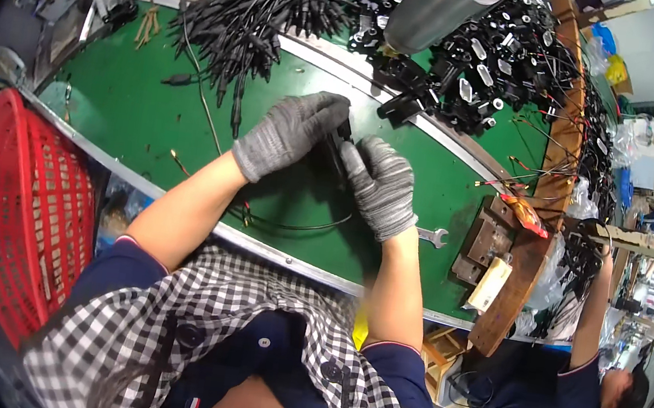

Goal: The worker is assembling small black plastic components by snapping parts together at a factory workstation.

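Desk (133, 108): green, cable pile (254, 5) at far edge.
Basket (20, 213): red, at left.
Left hand (291, 133): gloved, closed on black connector (342, 136).
Right hand (383, 187): gloved, pinching same connector, mid-desk.
Progress: assembly underway; pile remaining.

Green-topped workbench (133, 108) with metal edging, red plastic basket (20, 213) beside it, cluttered bright workshop beyond

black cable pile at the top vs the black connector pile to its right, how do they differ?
The cable pile is long thin leads with slim plug ends fanned toward the person; the connector pile is short chunky housings, many with pale square openings. The cable pile is all black; the connector pile has thin red wires trailing at its right edge. Both lie on the green bench, untouched by either hand.
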`<state>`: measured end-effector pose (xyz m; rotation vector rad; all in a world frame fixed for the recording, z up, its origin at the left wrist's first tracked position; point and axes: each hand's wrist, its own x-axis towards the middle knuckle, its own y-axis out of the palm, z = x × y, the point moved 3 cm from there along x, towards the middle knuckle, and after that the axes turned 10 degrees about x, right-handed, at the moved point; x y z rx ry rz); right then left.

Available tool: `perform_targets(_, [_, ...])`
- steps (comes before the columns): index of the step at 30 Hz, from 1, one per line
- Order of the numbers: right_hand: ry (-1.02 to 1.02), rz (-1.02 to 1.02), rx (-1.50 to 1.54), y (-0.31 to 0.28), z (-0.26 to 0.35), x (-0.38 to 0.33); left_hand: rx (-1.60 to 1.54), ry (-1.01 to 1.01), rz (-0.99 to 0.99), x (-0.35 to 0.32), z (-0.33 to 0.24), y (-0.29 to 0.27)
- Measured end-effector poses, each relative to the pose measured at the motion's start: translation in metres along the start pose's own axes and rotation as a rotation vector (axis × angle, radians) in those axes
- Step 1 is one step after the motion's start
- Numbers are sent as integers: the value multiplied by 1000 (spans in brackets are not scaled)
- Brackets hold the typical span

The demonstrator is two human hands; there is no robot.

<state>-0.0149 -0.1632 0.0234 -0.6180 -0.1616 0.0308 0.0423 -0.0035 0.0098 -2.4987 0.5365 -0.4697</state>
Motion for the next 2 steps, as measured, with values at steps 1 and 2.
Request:
perform_targets(1, [-65, 14, -47, 8, -3, -1, 187, 187, -42, -6, 11, 5])
perform_targets(2, [-130, 26, -94, 17, -8, -3, 375, 374, -80, -14, 26, 11])
